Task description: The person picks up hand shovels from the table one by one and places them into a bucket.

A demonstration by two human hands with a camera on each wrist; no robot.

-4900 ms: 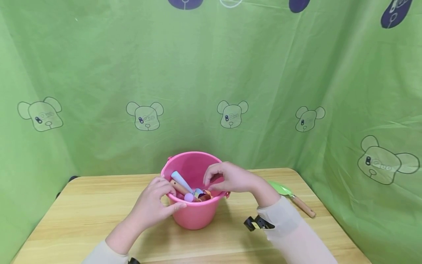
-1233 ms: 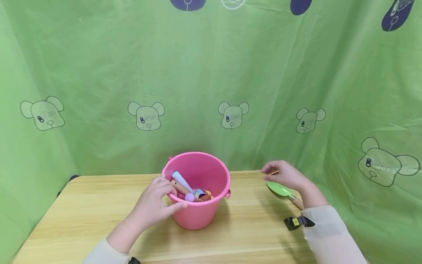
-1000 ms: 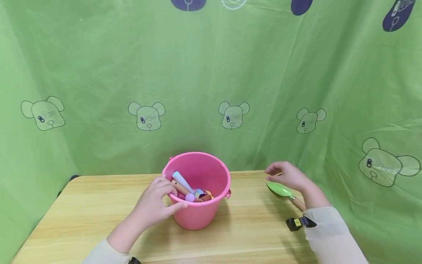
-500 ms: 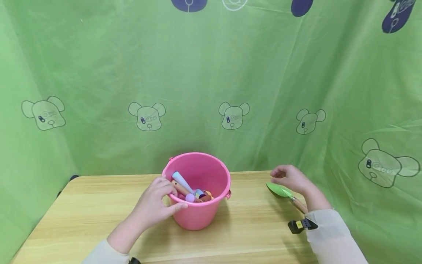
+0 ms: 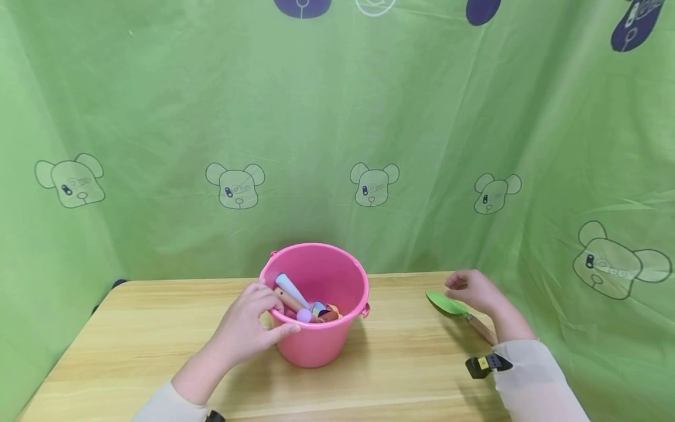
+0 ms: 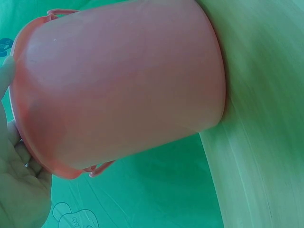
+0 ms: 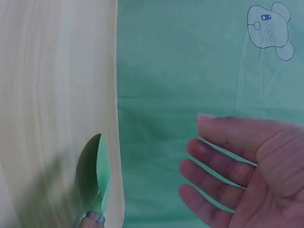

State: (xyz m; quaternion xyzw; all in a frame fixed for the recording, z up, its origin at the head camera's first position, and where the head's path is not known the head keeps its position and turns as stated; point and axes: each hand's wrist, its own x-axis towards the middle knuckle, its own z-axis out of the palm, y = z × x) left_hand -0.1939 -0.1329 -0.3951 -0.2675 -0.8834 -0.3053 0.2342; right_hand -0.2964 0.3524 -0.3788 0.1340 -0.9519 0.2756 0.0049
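A pink bucket point(image 5: 316, 346) stands upright on the table, a light blue handle point(image 5: 289, 289), a wooden handle point(image 5: 287, 299), a purple round end point(image 5: 303, 316) and several small colourful pieces inside it. My left hand point(image 5: 245, 319) grips its near left rim, fingers inside and thumb outside; the left wrist view shows the bucket's side point(image 6: 128, 85) close up. Over at the right, a hand trowel point(image 5: 445, 303) with a green blade and wooden handle lies on the table. My right hand point(image 5: 474, 291) hovers above it, fingers loosely bent, holding nothing; a gap separates them in the right wrist view.
The wooden table point(image 5: 158, 346) ends at the back against a green cloth point(image 5: 306, 117) printed with bear heads. More of this cloth hangs on both sides. The trowel lies near the table's right edge.
My right hand has left the bucket's inside and moved right to the trowel, shifting slightly right and lower in the last half second. My left hand, bucket and trowel stay in place.
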